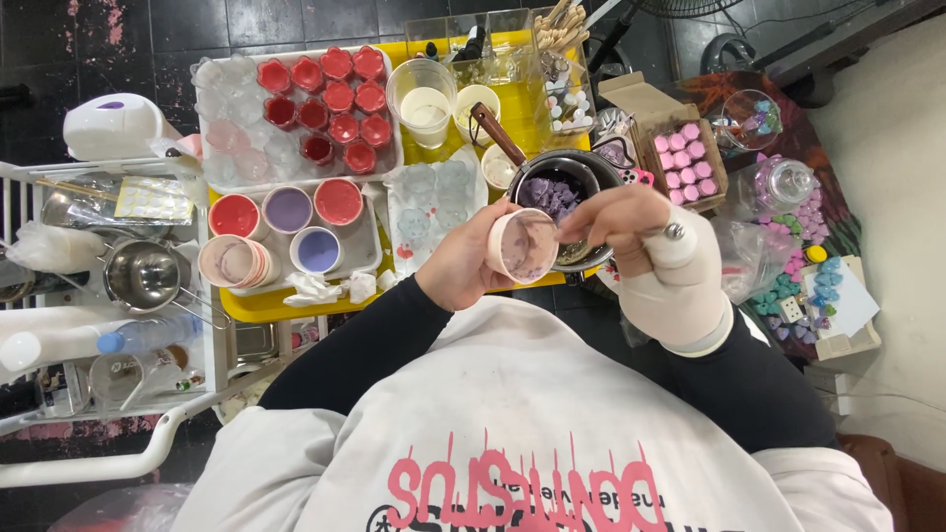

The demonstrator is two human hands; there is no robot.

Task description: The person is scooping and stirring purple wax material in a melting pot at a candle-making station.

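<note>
**Cup and spoon over the melting pot**

The yellow table (296, 307) spreads across the far side of my view, crowded. On its far left a white tray (202, 148) carries rows of small red-filled cups (337, 99) beside clear empty ones. Nearer sits a second tray (367, 251) with wider cups of red, lilac and blue, and a stack of emptied cups (236, 262) lying at its left edge. A clear plastic mould sheet (434, 197) lies between the trays and the metal pot (564, 187), which holds purple chunks and has a brown handle angled far-left. To the right, an open cardboard box (680, 148) holds pink shaped pieces; beyond it a white card (836, 296) lies among loose teal and pink pieces. On the left, a wire rack (59, 296) holds a steel strainer (143, 274) and a plastic bottle.

My left hand (458, 266) is wrapped around a small paper cup (525, 246), tilted toward me, its inside smeared purple, just near of the pot. My right hand (631, 219), wrist bandaged in white, pinches a spoon (574, 251) whose bowl sits at the cup's rim; its handle is hidden by my fingers.
</note>
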